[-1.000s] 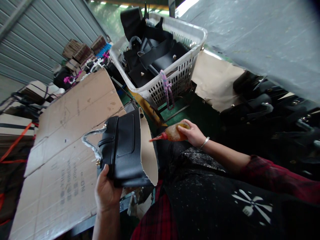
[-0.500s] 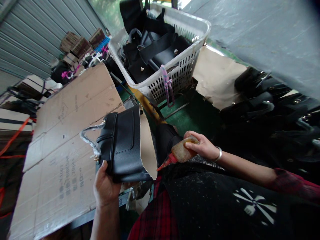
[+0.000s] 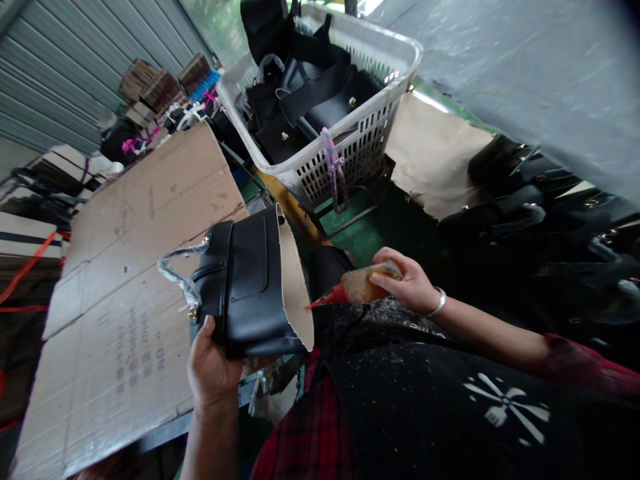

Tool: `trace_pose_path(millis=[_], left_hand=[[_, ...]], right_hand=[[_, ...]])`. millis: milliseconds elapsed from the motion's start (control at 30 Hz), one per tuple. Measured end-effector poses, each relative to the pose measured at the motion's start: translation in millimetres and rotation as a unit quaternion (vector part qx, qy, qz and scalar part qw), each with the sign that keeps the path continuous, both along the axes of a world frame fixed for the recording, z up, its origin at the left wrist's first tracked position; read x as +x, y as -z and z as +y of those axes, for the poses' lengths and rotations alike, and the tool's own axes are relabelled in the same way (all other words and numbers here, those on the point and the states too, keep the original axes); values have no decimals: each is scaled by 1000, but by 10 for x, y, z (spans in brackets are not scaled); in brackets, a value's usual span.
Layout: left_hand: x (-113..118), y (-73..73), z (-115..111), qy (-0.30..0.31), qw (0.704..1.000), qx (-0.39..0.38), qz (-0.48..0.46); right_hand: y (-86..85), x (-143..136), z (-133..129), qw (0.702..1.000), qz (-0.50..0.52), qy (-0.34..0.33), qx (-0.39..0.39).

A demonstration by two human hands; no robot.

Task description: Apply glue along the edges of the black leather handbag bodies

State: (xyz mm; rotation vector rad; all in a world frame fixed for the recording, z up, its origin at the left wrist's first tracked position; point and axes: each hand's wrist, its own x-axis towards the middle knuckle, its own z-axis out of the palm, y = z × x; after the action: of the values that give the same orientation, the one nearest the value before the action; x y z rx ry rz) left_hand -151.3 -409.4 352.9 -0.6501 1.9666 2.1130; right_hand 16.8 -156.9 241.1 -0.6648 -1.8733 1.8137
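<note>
A black handbag lies tilted on its side, its beige unlined edge facing right. Its handle is wrapped in clear plastic and points left. My left hand grips the bag's lower left corner, thumb on top and the other fingers hidden beneath. In my right hand is a stained, amber glue bottle with a red nozzle, fingers wrapped round it. The nozzle tip points left, at or very near the bag's beige edge; whether it touches I cannot tell.
Flattened cardboard covers the table on the left. A white plastic basket full of black bag pieces stands ahead. Several black bags are piled at the right, below a grey surface. Stacked bundles stand at the far left.
My right hand has raised the glue bottle slightly, and its nozzle tip has moved up along the bag's edge. The bottle is now closer to level. My left hand keeps its hold.
</note>
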Motion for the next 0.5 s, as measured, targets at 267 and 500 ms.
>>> trace_pose_path(millis=[267, 500], left_hand=[[32, -31, 72, -49, 998, 13, -21], [48, -26, 105, -50, 999, 11, -17]], right_hand=[[1, 152, -55, 997, -14, -75, -32], [-9, 75, 1, 999, -22, 7, -45]])
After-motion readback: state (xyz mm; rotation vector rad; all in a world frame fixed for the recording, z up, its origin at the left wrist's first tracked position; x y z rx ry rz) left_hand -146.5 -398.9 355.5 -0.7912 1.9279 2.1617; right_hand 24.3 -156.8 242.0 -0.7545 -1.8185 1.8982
